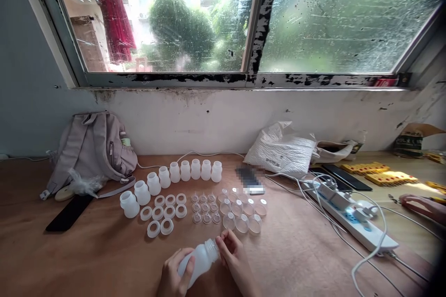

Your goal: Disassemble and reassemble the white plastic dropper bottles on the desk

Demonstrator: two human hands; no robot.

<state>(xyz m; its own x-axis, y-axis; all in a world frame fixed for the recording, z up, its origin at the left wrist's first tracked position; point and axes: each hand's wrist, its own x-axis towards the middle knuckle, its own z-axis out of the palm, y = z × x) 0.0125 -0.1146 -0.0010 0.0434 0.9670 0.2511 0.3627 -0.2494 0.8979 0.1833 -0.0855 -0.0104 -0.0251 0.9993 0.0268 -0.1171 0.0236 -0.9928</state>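
Observation:
My left hand [176, 271] is wrapped round a translucent white plastic bottle [200, 262], tilted with its threaded neck up and to the right. At the bottle's mouth, my right hand [234, 257] has its fingers curled and thumb pressed in. Whatever those fingers pinch, if anything, is hidden. Beyond my hands lie several white screw rings [158, 213] in rows. To their right sit several small clear nipple-like pieces [203, 207]. Several clear dome caps [242, 224] are grouped farther right. Several short white bottles [164, 177] stand upright in a curved line behind.
A backpack [95, 148] and a black flat object [69, 213] lie left. A silver mailer bag [284, 148] rests against the wall. A blurred phone-like object [251, 179], a power strip [351, 218] with cables and another person's hand [420, 206] are right.

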